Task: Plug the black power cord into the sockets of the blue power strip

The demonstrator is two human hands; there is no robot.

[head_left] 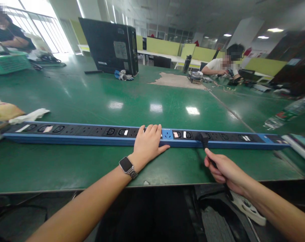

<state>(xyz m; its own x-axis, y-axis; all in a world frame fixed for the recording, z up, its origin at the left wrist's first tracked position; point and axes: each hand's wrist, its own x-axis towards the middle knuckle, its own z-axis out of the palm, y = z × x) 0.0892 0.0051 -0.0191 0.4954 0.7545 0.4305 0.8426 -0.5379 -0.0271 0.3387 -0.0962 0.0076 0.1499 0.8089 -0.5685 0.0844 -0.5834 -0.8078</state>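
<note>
A long blue and black power strip (119,142) lies across the green table near its front edge, its row of sockets facing up. My left hand (148,143) rests on the middle of the strip, fingers over the top and thumb along the front side, holding it. My right hand (224,169) is in front of the strip, right of centre, closed around the cord of a black plug (204,138). The plug's head is over the sockets; whether its pins touch them is hidden.
On the green table (92,101) stand a black computer case (112,47) and gloves (123,75). A plastic bottle (288,112) lies right, a green basket (10,62) far left. Two people sit across the table. A white power strip (248,208) hangs below the edge.
</note>
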